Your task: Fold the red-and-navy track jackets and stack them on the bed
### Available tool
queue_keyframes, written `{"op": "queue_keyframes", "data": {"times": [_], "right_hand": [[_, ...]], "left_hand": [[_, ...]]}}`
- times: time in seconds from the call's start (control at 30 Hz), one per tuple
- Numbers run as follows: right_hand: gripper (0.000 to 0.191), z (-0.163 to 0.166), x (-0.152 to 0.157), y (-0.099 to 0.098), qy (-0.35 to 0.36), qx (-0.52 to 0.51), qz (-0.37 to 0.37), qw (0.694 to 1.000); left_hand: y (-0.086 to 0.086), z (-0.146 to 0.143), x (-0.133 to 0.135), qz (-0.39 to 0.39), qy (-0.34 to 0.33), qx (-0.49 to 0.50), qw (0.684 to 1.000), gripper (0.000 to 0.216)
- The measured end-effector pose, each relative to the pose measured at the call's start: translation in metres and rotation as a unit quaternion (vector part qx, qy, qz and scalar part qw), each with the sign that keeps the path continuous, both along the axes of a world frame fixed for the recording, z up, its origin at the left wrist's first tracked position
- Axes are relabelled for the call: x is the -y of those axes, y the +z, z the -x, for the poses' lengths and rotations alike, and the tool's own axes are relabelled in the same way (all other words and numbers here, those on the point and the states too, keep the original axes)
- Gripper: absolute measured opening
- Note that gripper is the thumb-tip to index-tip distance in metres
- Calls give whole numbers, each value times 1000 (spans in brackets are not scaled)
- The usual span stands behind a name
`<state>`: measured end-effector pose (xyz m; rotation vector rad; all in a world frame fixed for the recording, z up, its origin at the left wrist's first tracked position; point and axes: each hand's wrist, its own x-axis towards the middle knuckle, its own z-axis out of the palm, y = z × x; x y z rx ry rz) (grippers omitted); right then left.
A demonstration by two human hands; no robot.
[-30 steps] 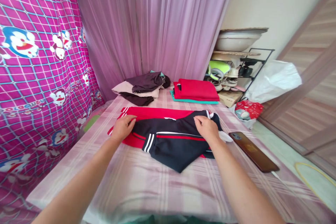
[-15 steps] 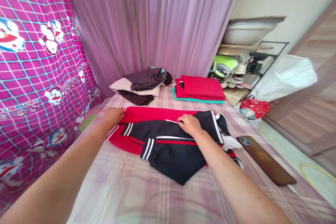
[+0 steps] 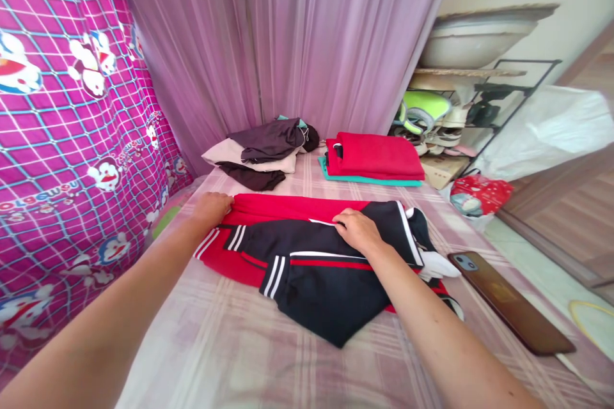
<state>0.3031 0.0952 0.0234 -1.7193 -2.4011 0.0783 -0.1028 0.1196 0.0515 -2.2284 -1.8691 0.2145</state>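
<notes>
A red and navy jacket with white-striped cuffs lies partly folded on the bed, its navy sleeve turned in across the front. My left hand is closed on the jacket's far left corner, at the red hem. Over the middle, my right hand bends its fingers onto the fabric beside a white trim line, the fingertips pressed together on the cloth. The collar end, with a white piece by it, points right and is partly covered by my right forearm.
Folded red clothes on a teal piece sit at the back right. A loose pile of dark and pale clothes lies back left. A brown-cased phone with a cable rests near the bed's right edge. Beyond stands a shoe rack.
The view has shifted slightly, so the things on the right sit farther right. Both hands stay at nearly the same places on the jacket.
</notes>
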Motion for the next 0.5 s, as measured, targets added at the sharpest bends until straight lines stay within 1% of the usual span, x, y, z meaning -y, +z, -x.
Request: {"op": "queue_keyframes", "data": {"times": [0.07,0.17,0.23,0.27,0.33,0.4,0.43,0.5], "right_hand": [[27,-1,1,0,0,-3,-1,1000],[28,-1,3,0,1,-3,-11,1000],[29,0,4,-1,4,3,-13,1000],[29,0,5,-1,8,6,-10,1000],[29,0,6,0,17,10,-2,1000],[30,-1,5,4,21,8,7,1000],[31,-2,5,6,16,4,9,1000],[35,-3,1,13,-11,-10,4,1000]], "left_hand": [[7,-2,1,-17,-4,-17,1000,33],[14,-3,9,-46,-34,-24,998,35],[12,0,16,-26,-51,-18,998,33],[10,1,19,-6,-48,-13,999,32],[6,5,21,33,-18,-4,999,32],[7,7,17,58,24,-7,998,33],[9,8,13,59,43,-11,997,36],[15,6,1,34,70,-6,997,42]]}}
